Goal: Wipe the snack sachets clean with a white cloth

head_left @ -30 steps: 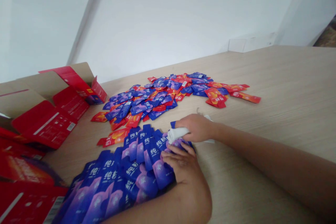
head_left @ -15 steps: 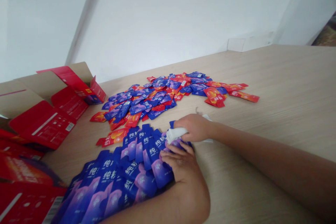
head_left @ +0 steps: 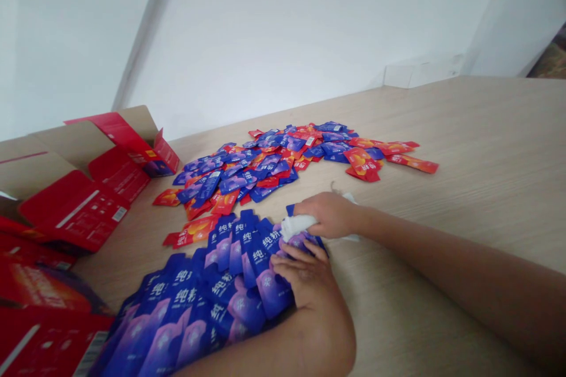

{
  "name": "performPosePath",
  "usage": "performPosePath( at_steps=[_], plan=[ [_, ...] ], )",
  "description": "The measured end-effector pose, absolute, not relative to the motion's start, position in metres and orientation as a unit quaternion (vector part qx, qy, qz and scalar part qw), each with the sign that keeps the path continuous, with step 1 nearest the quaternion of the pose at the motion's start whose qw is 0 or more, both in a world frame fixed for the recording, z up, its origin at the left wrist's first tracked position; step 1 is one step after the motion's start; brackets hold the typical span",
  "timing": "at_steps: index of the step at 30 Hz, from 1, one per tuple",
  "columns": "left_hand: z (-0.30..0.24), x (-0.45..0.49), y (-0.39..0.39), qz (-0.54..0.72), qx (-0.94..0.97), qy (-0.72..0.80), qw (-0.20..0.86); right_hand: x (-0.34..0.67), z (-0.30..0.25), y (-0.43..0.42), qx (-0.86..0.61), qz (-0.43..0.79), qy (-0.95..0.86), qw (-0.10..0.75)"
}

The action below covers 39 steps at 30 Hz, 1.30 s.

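Note:
My right hand [head_left: 329, 215] is closed around a crumpled white cloth or tissue [head_left: 295, 225]; which of the two I cannot tell. It presses the white material against the top of a blue-purple sachet [head_left: 273, 291] at the right end of the spread. Just below, my left hand [head_left: 305, 268] lies with fingers stretched out over the same sachets, holding them down. Many blue-purple sachets [head_left: 177, 312] with white characters overlap in rows to the left of my hands, partly covered by my left forearm. A second bit of white material shows behind my right wrist.
Beyond my hands lies a loose heap of mixed blue and red-orange sachets [head_left: 265, 159]. A single red-orange sachet [head_left: 194, 231] sits between heap and rows. Open red cartons [head_left: 84, 212] line the left side. A white box-like piece [head_left: 409, 75] stands against the wall.
Both hands keep nearly the same position, the right still on the white material. The whole view has shifted very slightly.

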<state>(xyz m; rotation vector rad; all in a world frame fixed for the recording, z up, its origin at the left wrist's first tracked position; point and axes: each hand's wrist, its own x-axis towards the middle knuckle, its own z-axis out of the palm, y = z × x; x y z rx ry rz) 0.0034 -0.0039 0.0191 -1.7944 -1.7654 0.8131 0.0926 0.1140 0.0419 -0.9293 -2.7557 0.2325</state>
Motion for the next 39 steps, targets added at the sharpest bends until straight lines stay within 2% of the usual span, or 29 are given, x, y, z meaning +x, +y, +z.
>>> performPosePath(
  at_steps=[3,10,14,18,26,30,34,39],
  plan=[
    [0.020,0.003,-0.004,0.292,-0.659,-0.649,0.243,0.089,0.040,0.113,-0.323,0.093,-0.938,0.085],
    [0.011,0.004,0.003,0.251,-0.650,-0.682,0.222,0.095,0.035,0.122,-0.430,0.063,-0.896,0.094],
    [0.005,0.005,0.003,0.227,-0.634,-0.697,0.245,0.094,0.040,0.116,-0.381,0.067,-0.914,0.123],
    [0.011,0.004,-0.002,0.214,-0.665,-0.678,0.227,0.087,0.043,0.109,-0.287,0.115,-0.946,0.102],
    [0.005,0.005,0.005,0.229,-0.639,-0.699,0.226,0.096,0.035,0.124,-0.424,0.071,-0.898,0.094],
    [-0.001,0.005,0.005,0.228,-0.631,-0.697,0.252,0.097,0.039,0.121,-0.390,0.078,-0.907,0.135],
    [0.005,0.003,-0.002,0.238,-0.647,-0.666,0.283,0.090,0.039,0.115,-0.339,0.096,-0.930,0.107],
    [0.010,0.003,-0.003,0.226,-0.654,-0.677,0.251,0.092,0.035,0.119,-0.420,0.059,-0.902,0.087]
  ],
)
